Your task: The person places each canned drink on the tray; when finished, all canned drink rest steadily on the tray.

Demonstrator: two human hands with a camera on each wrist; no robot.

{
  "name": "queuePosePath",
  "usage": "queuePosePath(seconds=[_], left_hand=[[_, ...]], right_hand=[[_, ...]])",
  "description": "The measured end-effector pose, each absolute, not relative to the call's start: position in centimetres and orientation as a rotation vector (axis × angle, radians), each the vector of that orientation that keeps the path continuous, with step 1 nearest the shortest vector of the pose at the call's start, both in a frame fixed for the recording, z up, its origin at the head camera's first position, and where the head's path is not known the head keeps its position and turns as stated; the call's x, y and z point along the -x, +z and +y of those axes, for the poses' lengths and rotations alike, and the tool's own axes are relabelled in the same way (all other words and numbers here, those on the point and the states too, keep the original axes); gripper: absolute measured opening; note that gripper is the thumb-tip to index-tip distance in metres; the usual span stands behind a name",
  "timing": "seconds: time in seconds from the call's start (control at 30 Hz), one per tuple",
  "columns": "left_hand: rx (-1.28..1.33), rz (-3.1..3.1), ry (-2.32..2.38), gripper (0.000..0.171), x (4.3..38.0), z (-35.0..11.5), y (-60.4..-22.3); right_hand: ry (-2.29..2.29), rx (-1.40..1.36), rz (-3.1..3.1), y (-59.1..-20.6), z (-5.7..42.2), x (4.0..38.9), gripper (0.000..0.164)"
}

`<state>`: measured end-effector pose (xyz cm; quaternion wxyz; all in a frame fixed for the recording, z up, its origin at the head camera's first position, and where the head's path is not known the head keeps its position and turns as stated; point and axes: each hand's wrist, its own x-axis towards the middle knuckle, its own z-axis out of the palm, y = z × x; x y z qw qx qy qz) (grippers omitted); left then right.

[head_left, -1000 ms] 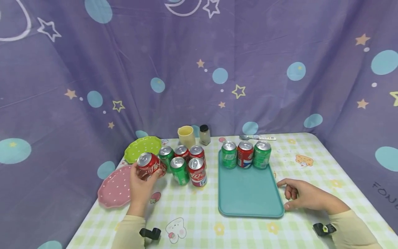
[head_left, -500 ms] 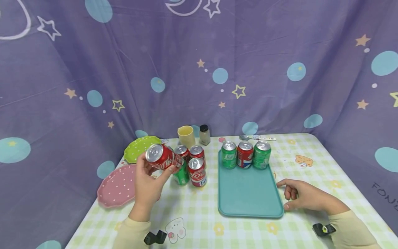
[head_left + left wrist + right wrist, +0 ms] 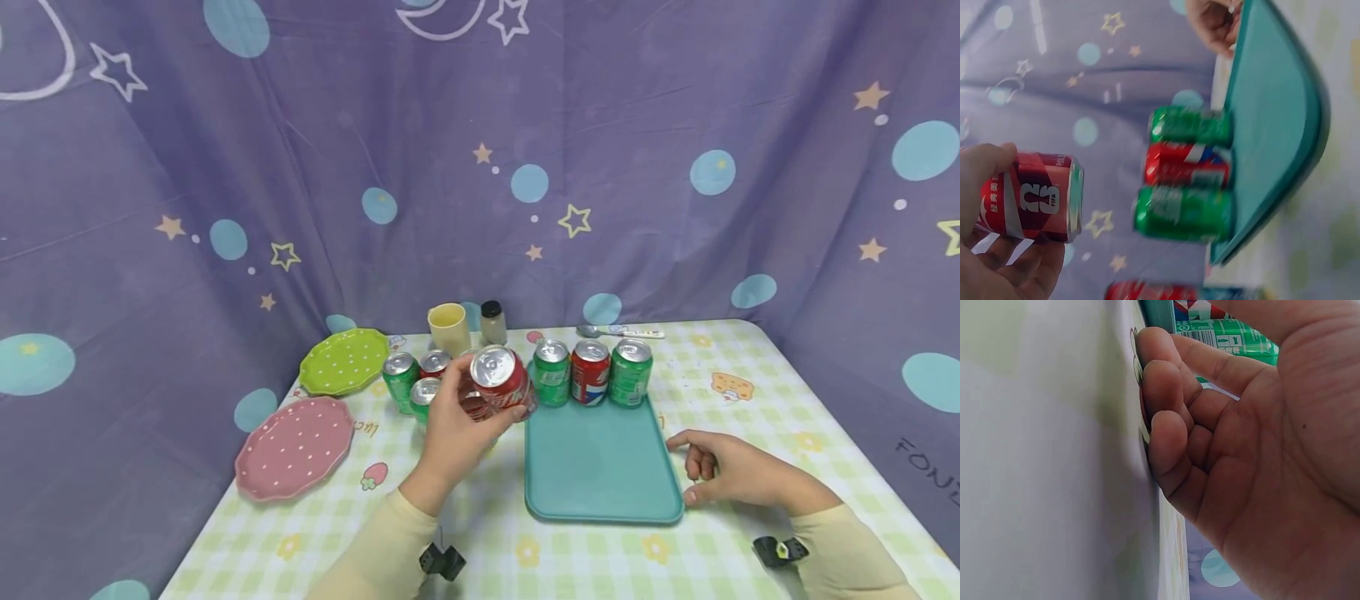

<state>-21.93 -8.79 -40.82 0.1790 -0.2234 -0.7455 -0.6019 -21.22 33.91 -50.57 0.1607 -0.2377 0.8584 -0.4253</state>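
A pale green-and-white checked tablecloth (image 3: 585,557) covers the table, printed with flowers and small cartoon figures. Behind and at both sides hangs a purple fabric curtain (image 3: 420,125) with stars and blue dots.

At the left lie a pink dotted plate (image 3: 294,448) and a lime-green dotted plate (image 3: 345,364); at the back stand a yellow cup (image 3: 450,331) and a black-lidded jar (image 3: 492,325), with a metal spoon (image 3: 622,332) farther right. Three upright cans, a red-and-blue one (image 3: 590,377) between two green ones, fill the far end of a flat teal tray (image 3: 600,467).

The left hand (image 3: 456,437) grips a red metal can (image 3: 506,385), tilted and raised near the tray's left edge, partly hiding other cans. The right hand (image 3: 738,471), fingers loosely bent, holds nothing beside the tray's right edge.
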Motion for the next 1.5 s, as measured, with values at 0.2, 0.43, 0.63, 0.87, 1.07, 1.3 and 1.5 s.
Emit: queuePosePath(seconds=[0.2,0.43,0.63,0.87,1.07,1.3,1.5], left_hand=[[0.673,-2.188,-1.730,0.074,22.9,-5.3,-41.7],[0.666,-2.325,-1.730,0.073,23.9,-1.7,-42.9],[0.693,-2.433,-1.704,0.074,25.0,1.0,-45.1],[0.666,-2.531,-1.595,0.073,26.1,3.5,-47.3],[0.657,-2.567,-1.548,0.071,26.8,5.2,-48.2],[0.642,-2.621,-1.453,0.074,27.1,7.1,-48.4],[0.613,-2.634,-1.403,0.072,27.1,8.2,-48.4]], right_hand=[[-1.205,0.665,2.459,-50.3,33.8,21.1,0.072],[-1.187,0.673,2.473,-50.1,33.8,21.1,0.072],[-1.193,0.675,2.463,-50.1,33.7,21.1,0.066],[-1.183,0.676,2.469,-50.2,33.7,21.2,0.063],[-1.176,0.688,2.480,-50.1,33.8,21.1,0.062],[-1.174,0.685,2.484,-50.0,33.8,21.1,0.061],[-1.168,0.681,2.491,-50.2,33.8,21.2,0.063]])
